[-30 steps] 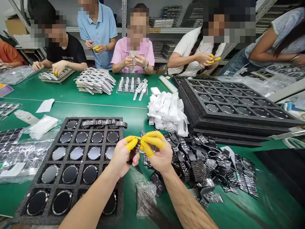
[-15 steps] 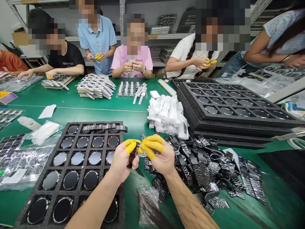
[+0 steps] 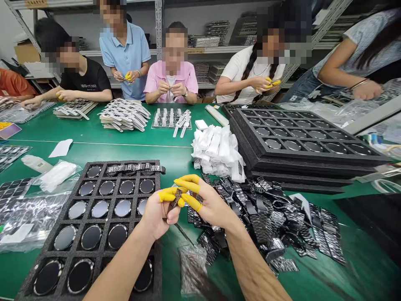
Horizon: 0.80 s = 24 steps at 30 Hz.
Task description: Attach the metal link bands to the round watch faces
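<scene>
My left hand [image 3: 162, 209], with yellow finger covers, is closed on a dark link watch band [image 3: 176, 198] above the green table. My right hand [image 3: 205, 198], also in yellow finger covers, meets it from the right; its fingertips pinch at the band's upper end. Left of and below my hands lies a black foam tray [image 3: 105, 221] with round watch faces in its compartments. One dark band [image 3: 134, 168] rests across the tray's far row. To the right is a heap of dark link bands [image 3: 263, 221].
White wrapped pieces [image 3: 217, 148] are piled beyond my hands. Stacked black foam trays [image 3: 300, 161] stand at the right. A clear plastic bag [image 3: 192, 267] lies near the front. Several people work across the green table [image 3: 150, 146].
My right hand's fingers have shifted slightly left, over the band, and are more spread. The view has moved a little. Across the table, the person at the right has moved a hand.
</scene>
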### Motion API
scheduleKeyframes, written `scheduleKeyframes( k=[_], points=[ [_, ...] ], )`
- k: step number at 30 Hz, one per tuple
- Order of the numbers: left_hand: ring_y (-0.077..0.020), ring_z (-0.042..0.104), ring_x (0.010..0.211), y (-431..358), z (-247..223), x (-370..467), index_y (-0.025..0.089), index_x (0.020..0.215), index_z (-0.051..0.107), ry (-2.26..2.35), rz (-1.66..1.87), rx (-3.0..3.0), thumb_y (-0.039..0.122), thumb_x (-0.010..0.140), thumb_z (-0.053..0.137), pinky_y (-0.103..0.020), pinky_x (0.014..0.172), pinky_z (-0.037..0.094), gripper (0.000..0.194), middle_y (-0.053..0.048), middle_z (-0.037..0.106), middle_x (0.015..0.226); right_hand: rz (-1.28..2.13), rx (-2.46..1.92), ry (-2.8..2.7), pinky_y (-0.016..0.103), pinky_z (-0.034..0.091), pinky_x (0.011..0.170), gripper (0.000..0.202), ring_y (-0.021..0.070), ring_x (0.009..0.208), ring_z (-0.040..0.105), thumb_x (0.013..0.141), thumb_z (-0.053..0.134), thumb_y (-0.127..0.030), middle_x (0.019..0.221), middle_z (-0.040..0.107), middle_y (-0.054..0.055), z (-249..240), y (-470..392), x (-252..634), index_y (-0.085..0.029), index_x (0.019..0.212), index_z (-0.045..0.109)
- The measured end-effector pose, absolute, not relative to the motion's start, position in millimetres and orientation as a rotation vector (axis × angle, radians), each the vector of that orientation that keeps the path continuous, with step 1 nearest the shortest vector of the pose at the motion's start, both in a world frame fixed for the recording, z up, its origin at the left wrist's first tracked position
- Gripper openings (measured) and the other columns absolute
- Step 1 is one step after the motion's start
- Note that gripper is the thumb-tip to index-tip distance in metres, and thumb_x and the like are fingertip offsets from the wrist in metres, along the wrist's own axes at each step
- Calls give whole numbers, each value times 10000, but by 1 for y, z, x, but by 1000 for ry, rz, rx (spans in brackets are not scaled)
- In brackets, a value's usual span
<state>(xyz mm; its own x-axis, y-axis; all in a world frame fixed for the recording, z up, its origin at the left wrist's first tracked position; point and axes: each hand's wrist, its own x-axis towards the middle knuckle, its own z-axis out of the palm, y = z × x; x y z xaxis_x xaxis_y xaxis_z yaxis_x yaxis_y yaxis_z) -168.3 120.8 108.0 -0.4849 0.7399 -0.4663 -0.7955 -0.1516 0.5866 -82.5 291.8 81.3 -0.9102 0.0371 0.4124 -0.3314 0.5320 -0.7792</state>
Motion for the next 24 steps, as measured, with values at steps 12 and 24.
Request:
scheduleKeyframes(
  k=[12, 24],
  points=[
    [-315, 741, 1101, 94, 125, -172, 167, 1222, 764, 1573, 1402, 782, 348, 758, 661, -446, 1041, 562, 509, -131, 794, 1178, 2218, 469, -1550, 397, 587, 972, 300, 235, 1148, 702, 901, 825, -534, 1184, 769, 91, 78, 290, -94, -241, 960, 793],
    [-391, 738, 1138, -15, 155, -355, 48, 1155, 775, 2970, -24, 491, 202, 863, 475, -447, 1011, 566, 445, -266, 766, 1231, 2383, 8, -1191, 218, 544, 504, 379, 119, 502, 675, 823, 902, -523, 725, 762, -26, 101, 281, -84, -218, 852, 679]
  ],
)
